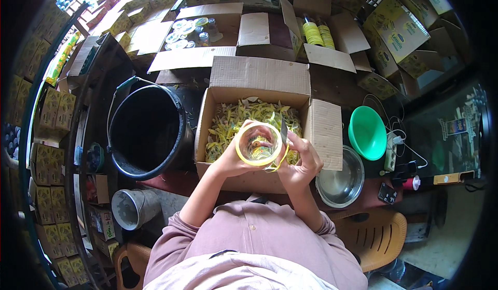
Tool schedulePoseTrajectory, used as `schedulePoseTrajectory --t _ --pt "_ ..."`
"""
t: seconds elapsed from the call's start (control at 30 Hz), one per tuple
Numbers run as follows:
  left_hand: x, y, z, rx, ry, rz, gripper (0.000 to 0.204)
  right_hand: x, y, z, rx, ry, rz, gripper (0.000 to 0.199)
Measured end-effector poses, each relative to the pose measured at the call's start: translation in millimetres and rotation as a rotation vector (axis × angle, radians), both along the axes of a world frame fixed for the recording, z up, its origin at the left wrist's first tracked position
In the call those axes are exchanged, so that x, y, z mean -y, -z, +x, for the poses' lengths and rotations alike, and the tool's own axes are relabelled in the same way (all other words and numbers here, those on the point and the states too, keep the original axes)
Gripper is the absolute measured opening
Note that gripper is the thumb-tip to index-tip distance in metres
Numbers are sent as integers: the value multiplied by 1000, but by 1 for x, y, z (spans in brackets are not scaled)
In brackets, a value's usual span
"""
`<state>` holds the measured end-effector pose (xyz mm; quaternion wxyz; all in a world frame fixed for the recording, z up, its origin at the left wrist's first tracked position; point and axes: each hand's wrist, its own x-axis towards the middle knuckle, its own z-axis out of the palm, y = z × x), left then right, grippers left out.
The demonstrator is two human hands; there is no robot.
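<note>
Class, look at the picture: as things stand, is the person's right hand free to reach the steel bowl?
Probably not at once: the right hand is gripping the glass jar, though the steel bowl lies close beside it with nothing between.

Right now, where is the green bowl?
In the head view, the green bowl sits on the person's right, beside the open cardboard box of yellow scraps, just above the shiny metal bowl.

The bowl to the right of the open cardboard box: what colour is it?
Green bowl, best in the head view.
</note>
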<state>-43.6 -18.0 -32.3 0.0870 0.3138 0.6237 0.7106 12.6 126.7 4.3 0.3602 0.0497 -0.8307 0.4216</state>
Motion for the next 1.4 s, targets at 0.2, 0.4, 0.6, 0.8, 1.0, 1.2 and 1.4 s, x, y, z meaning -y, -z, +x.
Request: schedulePoseTrajectory --t 0.2,0.4,0.6,0.8,1.0,1.2,1.4 --pt "3 2 -2 -97 16 -65 73 -1 5 2 -34 25 46 34" --pt "2 2 0 -28 41 -6 75 -1 5 0 -27 -18 -66 32" --pt "1 -2 0 -13 100 -24 69 -6 6 -5 -6 -16 -33 34" --pt "1 -7 0 67 -8 21 61 -13 7 -11 11 82 -48 35" --pt "-1 -6 0 30 -133 19 64 0 8 1 -26 -9 -113 35" --pt "-4 -2 4 41 -174 83 69 6 15 2 -47 1 -82 36" --pt "-6 -3 3 20 -189 47 69 9 12 2 -47 19 -58 36"
